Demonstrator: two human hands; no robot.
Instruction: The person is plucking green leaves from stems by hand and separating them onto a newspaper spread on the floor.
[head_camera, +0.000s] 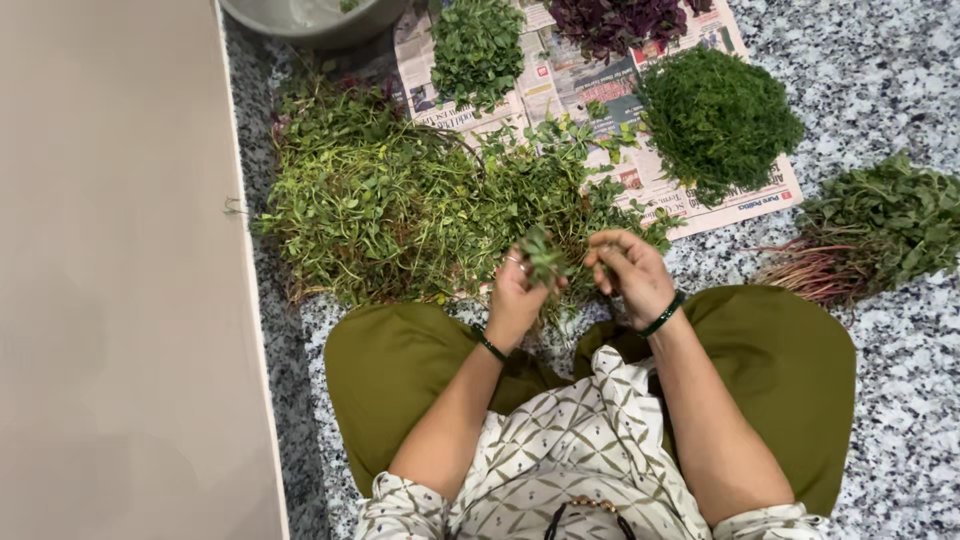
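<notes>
Hands: left hand (515, 295) and right hand (630, 272) are raised side by side over the lap, near the front edge of the big heap of greens.
Floor: speckled grey and white stone floor (900, 80), with a plain beige surface along its left edge.
Big heap of greens: a wide loose pile of leafy stems (380, 200) lies on the floor in front of the knees, spreading from the left edge of the stone onto the newspaper.
Newspaper: an opened sheet (740, 205) lies beyond the heap and carries three smaller piles.
Feathery pile: a rounded dark green mound (715, 115) sits on the right part of the newspaper.
Bundle with reddish stems: a bunch of broad leaves (880, 225) lies on the bare floor, well apart to the right.
Small leaf pile: picked green leaves (478, 45) at the top of the newspaper.
Purple pile: dark purple leaves (615, 22) just beside it, at the top edge.
Bowl: grey rim (300, 28) at the top left, partly cut off.
Sprig: a small leafy sprig (543, 258) stands between the two hands.
Left hand: fingers curled shut around the sprig's lower part.
Right hand: fingertips pinched together on a thin stem, touching the sprig's side; how much it grips cannot be told.
</notes>
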